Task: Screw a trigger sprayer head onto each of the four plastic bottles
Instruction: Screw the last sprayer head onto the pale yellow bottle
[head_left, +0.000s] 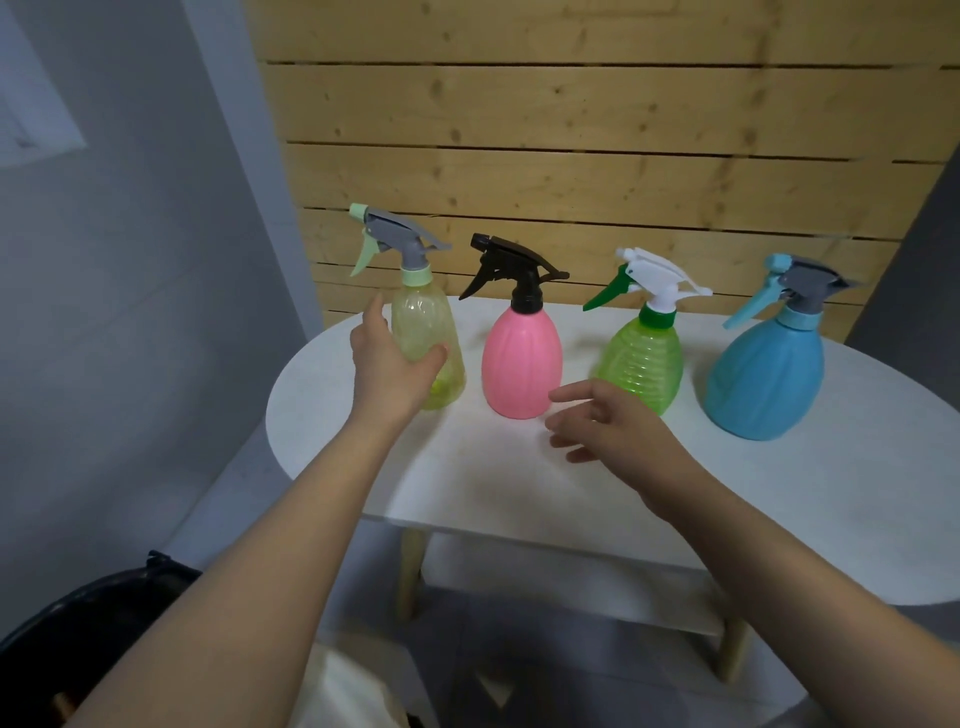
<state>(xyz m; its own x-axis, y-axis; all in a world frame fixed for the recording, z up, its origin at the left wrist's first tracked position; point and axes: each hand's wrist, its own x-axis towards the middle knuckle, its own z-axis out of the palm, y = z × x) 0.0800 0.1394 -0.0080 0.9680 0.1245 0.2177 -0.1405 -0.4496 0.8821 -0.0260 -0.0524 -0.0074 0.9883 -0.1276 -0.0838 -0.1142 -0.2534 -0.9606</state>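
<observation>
A row of bottles stands upright on the white table (519, 483), each with a trigger sprayer on its neck. From left to right: a clear yellow bottle (423, 325) with a grey and pale-green sprayer (395, 239), a pink bottle (522, 364) with a black sprayer (511, 270), a clear green bottle (644, 356) with a white and green sprayer (649, 280), and a blue bottle (766, 376) with a grey and light-blue sprayer (795, 288). My left hand (389, 364) wraps around the yellow bottle's lower body. My right hand (618, 423) hovers in front of the pink and green bottles, fingers apart, holding nothing.
A wooden slat wall (571, 145) rises right behind the bottles. The table has a lower shelf (571, 587) and wooden legs (410, 571). A dark bin or bag (78, 623) sits on the floor at lower left. A grey wall lies to the left.
</observation>
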